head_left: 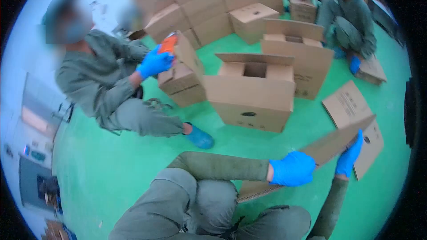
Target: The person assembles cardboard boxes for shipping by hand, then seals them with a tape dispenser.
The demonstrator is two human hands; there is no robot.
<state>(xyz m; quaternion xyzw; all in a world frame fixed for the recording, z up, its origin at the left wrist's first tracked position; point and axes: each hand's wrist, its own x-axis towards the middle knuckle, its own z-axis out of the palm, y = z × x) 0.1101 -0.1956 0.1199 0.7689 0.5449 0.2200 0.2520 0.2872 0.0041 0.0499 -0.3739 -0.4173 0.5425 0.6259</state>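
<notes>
A flattened cardboard box [331, 146] stands tilted on its edge in front of my knees. My left hand [292, 169], in a blue glove, is closed on its upper edge. My right hand [349, 155], also gloved in blue, lies against the right end of the cardboard with its fingers stretched out straight. Behind and to the right, more flat cardboard [349, 102] lies on the green floor, partly hidden by the held piece. An open carton [251, 102] stands upright ahead, its flaps raised.
A second open carton [302, 66] stands behind the first. To the left, a co-worker [106, 80] holds an orange tape dispenser [168, 44] on a closed carton [184, 82]. Another person [351, 22] crouches at the back right. Stacked cartons [200, 4] form a wall behind.
</notes>
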